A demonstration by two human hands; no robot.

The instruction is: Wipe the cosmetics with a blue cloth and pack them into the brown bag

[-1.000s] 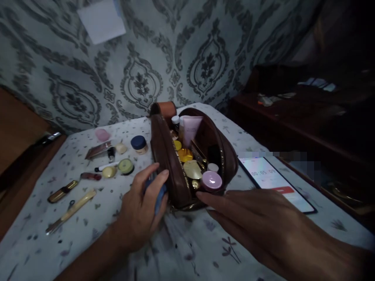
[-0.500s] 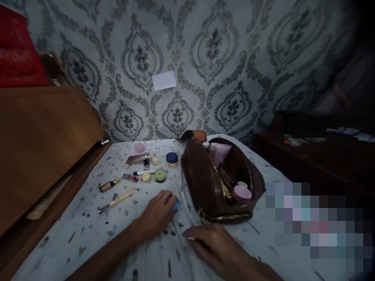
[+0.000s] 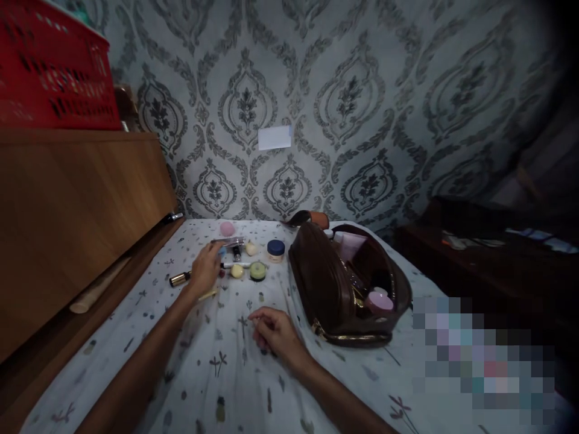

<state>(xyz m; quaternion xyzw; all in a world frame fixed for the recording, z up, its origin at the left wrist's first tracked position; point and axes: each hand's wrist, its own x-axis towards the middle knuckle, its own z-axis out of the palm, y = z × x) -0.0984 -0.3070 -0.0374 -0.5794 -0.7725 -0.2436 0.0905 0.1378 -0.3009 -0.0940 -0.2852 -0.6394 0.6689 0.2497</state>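
My left hand (image 3: 205,269) reaches over a group of cosmetics, fingers closed on a small blue object (image 3: 221,251) at their tips. Beside it lie a metallic pink tube (image 3: 233,242), a gold and black lipstick tube (image 3: 180,278), a round yellow pot (image 3: 236,272) and a green-lidded jar (image 3: 257,271). A pale stick (image 3: 208,295) is partly hidden under my wrist. My right hand (image 3: 277,336) hovers low over the cloth, fingers curled together, with nothing visible in them. To its right stands an unzipped brown leather makeup bag (image 3: 316,283).
Inside the bag are a pink tube (image 3: 351,246) and a pink-lidded jar (image 3: 379,301). A blue-lidded jar (image 3: 275,251) and a pink sponge (image 3: 227,228) stand farther back. A wooden cabinet (image 3: 81,193) bearing a red basket (image 3: 58,72) borders the left side.
My left hand has carried the small blue object left and away from me, to the cosmetics. My right hand has drawn left, its fingers more curled. The view has shifted slightly left.
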